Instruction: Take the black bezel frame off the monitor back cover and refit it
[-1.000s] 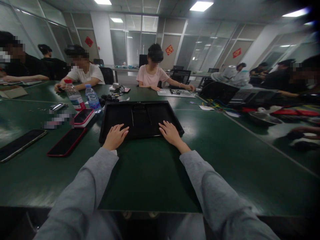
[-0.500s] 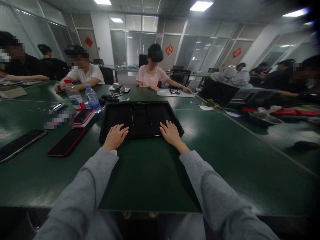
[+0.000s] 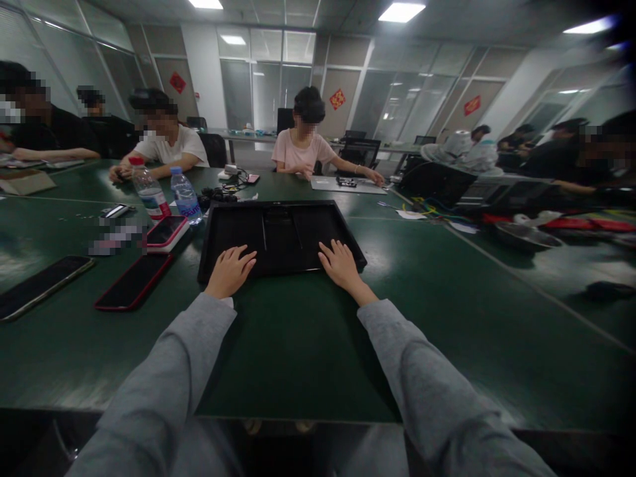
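Observation:
A black rectangular panel [image 3: 283, 232] with a raised rim lies flat on the green table, two thin pale lines running across its inside. My left hand [image 3: 231, 270] rests over its near left corner, palm down and fingers spread. At the near right side, my right hand [image 3: 340, 263] lies the same way, fingers stretched onto the panel. Neither hand grips anything. Parts of the near rim are hidden under the hands.
Left of the panel lie a red-edged phone [image 3: 134, 283], a pink-edged phone [image 3: 167, 232] and a dark phone [image 3: 44, 286]. Two bottles, one blue-capped [image 3: 185, 195] and one red-capped [image 3: 149, 192], stand behind them. Co-workers sit around; across, a person [image 3: 304, 149] handles a grey board [image 3: 370, 189].
The person across has lifted one hand from the board's left end towards their body. My hands and the black panel have stayed in place.

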Demonstrator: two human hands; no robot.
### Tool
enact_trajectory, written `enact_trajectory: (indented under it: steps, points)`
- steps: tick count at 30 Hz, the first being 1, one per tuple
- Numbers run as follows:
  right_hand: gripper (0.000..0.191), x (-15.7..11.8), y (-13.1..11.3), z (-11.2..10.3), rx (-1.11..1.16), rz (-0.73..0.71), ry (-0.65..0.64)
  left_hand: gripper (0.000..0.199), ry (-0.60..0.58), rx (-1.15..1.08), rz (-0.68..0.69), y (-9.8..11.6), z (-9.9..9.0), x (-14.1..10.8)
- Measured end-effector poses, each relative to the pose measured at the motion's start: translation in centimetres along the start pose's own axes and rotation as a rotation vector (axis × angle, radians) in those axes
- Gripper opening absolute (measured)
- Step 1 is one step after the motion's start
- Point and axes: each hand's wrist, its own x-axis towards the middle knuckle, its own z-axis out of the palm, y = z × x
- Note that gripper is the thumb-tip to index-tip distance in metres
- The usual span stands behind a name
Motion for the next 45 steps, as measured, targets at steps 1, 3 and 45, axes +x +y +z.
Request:
enact_trajectory:
  steps: [1, 3, 45]
  points:
    - [0.057, 0.0, 0.0, 0.0, 0.002, 0.002, 0.000, 0.048, -0.003, 0.002, 0.002, 0.0, 0.0, 0.0]
    - [0.057, 0.0, -0.1, -0.1, 0.004, 0.008, -0.003, 0.050, -0.009, 0.003, 0.009, -0.1, 0.0, 0.0]
    - [0.055, -4.2, 6.5, -0.8, 0.668, 0.581, 0.211, 0.054, 0.165, -0.573, -0.644, -13.8, 1.2, -2.5]
